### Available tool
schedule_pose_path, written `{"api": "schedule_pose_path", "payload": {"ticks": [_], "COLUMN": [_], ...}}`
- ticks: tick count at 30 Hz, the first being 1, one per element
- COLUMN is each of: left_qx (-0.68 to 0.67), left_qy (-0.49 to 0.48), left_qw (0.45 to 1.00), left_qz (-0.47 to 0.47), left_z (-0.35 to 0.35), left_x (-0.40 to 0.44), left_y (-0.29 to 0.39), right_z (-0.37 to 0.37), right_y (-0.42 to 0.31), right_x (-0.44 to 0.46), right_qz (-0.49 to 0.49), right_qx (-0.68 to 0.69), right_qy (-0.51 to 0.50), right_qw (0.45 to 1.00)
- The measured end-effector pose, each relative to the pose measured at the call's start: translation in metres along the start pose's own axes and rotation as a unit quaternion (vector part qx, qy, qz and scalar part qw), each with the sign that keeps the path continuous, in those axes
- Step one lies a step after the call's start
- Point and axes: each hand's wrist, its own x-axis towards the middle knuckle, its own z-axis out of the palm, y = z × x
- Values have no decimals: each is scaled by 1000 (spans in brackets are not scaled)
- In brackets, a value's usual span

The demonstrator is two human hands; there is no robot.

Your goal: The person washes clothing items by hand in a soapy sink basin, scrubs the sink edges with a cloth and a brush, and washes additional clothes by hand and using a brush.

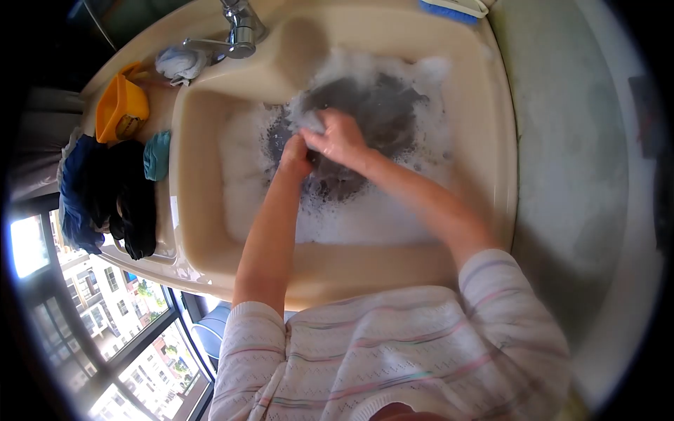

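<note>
Soapy grey water with white foam (337,228) lies in a beige sink (203,249). Over the water, a small wet, whitish cloth (307,121) is bunched at the fingers of my right hand (338,138), which is closed on it. Just to the left and slightly lower, my left hand (296,156) is closed too, its fingertips close against the right hand. What my left hand holds is hidden, and the cloth's edges blend into the foam.
A chrome faucet (241,38) stands at the back left, beside a crumpled pale cloth (181,64). Along the left ledge are a yellow container (122,109), dark clothes (133,200) and a teal cloth (156,156). A blue-bristled brush (453,10) sits at the back right.
</note>
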Motion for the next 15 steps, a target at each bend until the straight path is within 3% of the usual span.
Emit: {"api": "schedule_pose_path", "payload": {"ticks": [1,2,6,8,10,12,15], "left_qx": [-24,37,253,382,576,746,701], "left_qy": [-79,-50,33,43,61,98,102], "left_qw": [996,997,964,916,808,649,698], "left_qz": [37,50,78,111,106,109,109], "left_z": [-17,-12,22,2,-21,-15,-47], "left_x": [12,5,-43,-54,-44,-54,-41], "left_y": [-5,-3,49,70,72,71,79], "right_z": [0,2,-51,-95,-125,-146,-186], "right_y": [-6,-10,59,53,50,33,3], "right_x": [-6,-10,30,36,47,55,64], "right_qz": [-22,-45,144,112,75,91,105], "right_qx": [-35,-68,-167,-152,-32,115,254], "right_qy": [-14,-28,15,92,75,91,103], "right_qw": [999,996,975,978,994,985,956]}}
